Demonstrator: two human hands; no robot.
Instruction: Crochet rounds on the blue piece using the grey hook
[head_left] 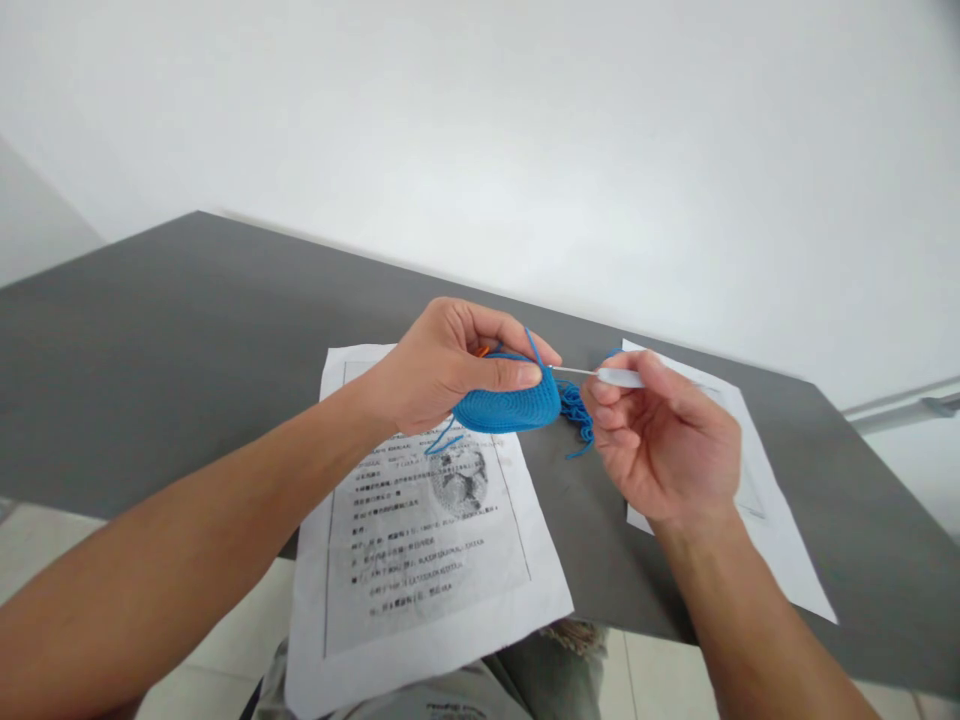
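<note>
A round piece of blue crochet work (510,408) is pinched between the thumb and fingers of my left hand (457,360), above the printed sheet. A strand of blue yarn stands up by my left fingertips, and a loose tail hangs below the piece. My right hand (667,430) grips a crochet hook (619,378) by its pale handle. The hook's thin metal shaft points left and its tip meets the edge of the crochet work. Something small and orange (481,351) shows behind my left thumb. A tangle of blue yarn (576,408) lies between my hands.
A printed sheet (442,570) with text and a picture overhangs the front edge of the grey table (225,330). Another white sheet (780,550) lies at the right, partly under my right hand. A white wall (480,150) rises behind the table.
</note>
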